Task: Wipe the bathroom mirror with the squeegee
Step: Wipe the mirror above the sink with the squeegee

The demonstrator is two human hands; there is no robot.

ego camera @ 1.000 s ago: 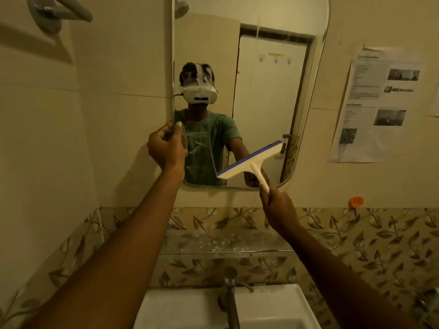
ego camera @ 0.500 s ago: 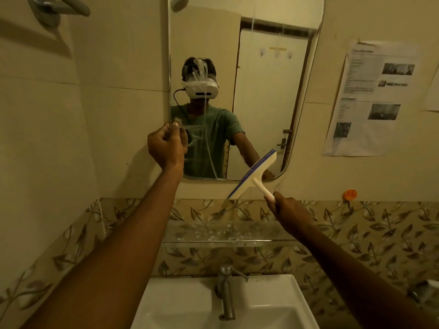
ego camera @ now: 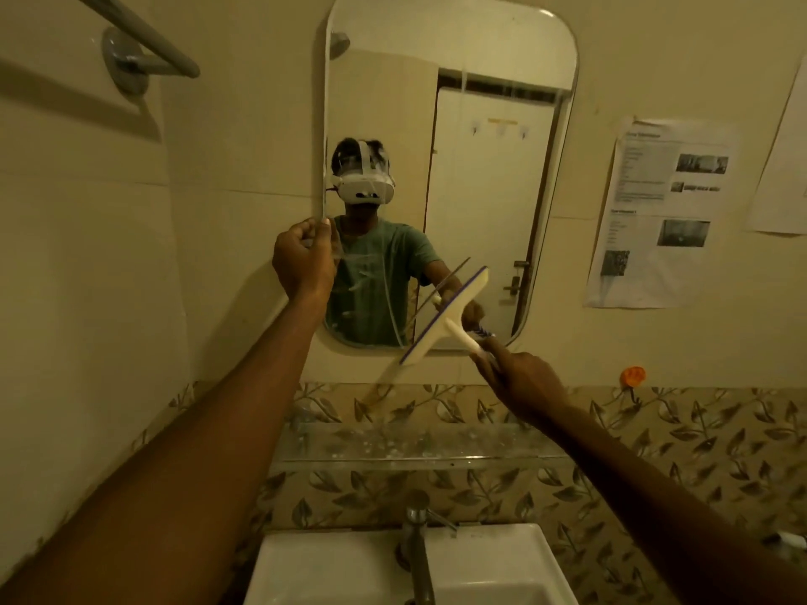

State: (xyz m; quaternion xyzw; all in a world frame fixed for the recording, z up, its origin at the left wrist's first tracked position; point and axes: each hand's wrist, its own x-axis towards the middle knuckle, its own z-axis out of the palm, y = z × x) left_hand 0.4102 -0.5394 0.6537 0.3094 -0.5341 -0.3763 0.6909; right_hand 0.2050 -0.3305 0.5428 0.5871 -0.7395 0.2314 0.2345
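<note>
Glass edge first: the left hand point(ego camera: 304, 260) is curled round the left side of the mirror point(ego camera: 489, 176), arm stretched up, probably steadying it against the push. Between the hands, the white squeegee point(ego camera: 445, 320) slants across the mirror's bottom edge; can't tell if the blade touches the glass. Just below it, the right hand point(ego camera: 522, 377) grips the handle's end, wrist low, arm reaching up.

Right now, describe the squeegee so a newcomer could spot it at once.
Find the rounded mirror above the sink. At its lower right corner, the right hand grips a white handle. That is the squeegee: the only T-shaped tool, white with a blue-edged blade, tilted steeply.
</note>
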